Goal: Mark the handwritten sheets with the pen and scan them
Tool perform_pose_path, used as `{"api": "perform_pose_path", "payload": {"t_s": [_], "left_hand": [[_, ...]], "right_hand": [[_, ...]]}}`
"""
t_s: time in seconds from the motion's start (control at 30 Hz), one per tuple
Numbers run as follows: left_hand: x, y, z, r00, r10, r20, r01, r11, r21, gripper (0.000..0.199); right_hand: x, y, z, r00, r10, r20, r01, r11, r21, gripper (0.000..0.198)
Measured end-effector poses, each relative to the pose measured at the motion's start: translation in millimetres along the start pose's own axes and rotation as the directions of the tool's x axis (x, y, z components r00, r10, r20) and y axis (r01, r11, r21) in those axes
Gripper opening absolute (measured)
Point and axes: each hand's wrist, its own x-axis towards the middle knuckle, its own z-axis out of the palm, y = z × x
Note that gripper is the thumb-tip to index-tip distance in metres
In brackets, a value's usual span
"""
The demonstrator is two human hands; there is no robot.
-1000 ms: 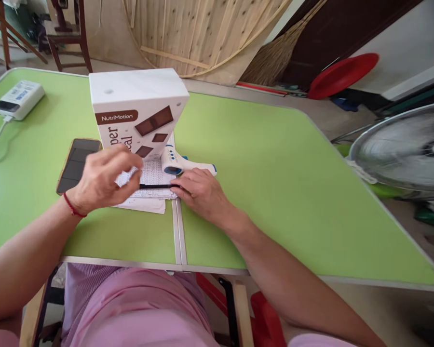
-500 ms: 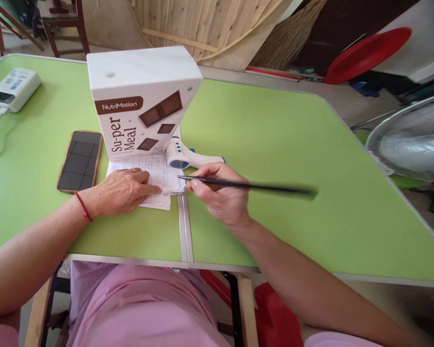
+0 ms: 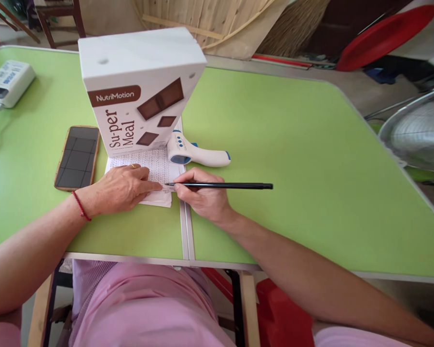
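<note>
My right hand pinches the slim black pen, its tip over the white handwritten paper sheets. My left hand lies across them, gripping nothing; should it lift, the loose sheets could skid.

Paper: white, with dense rows of writing, lies flat on the table.
Pen: black, slim, points left, its tip at the paper.
</note>
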Motion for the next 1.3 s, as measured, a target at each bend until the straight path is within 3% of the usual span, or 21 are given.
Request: {"api": "perform_pose_path", "payload": {"t_s": [0.33,0.7,1.3], "left_hand": [[0.4,0.0,-0.5,1.0,-0.008,0.006,0.008,1.0,-0.011,0.035],[2.3,2.0,-1.6,0.999,-0.024,0.039,0.025,1.0,-0.004,0.035],[2.1,1.1,-1.3,0.997,-0.041,0.06,0.043,0.999,-0.023,0.035]], "right_hand": [[-0.8,2.6,-0.4,0.998,-0.028,0.047,0.029,0.999,-0.023,0.005],[-0.2,1.6,1.3,0.973,-0.229,0.001,0.228,0.967,-0.11,0.01],[0.0,2.7,1.9,0.986,-0.164,-0.034,0.16,0.981,-0.108,0.009]]}}
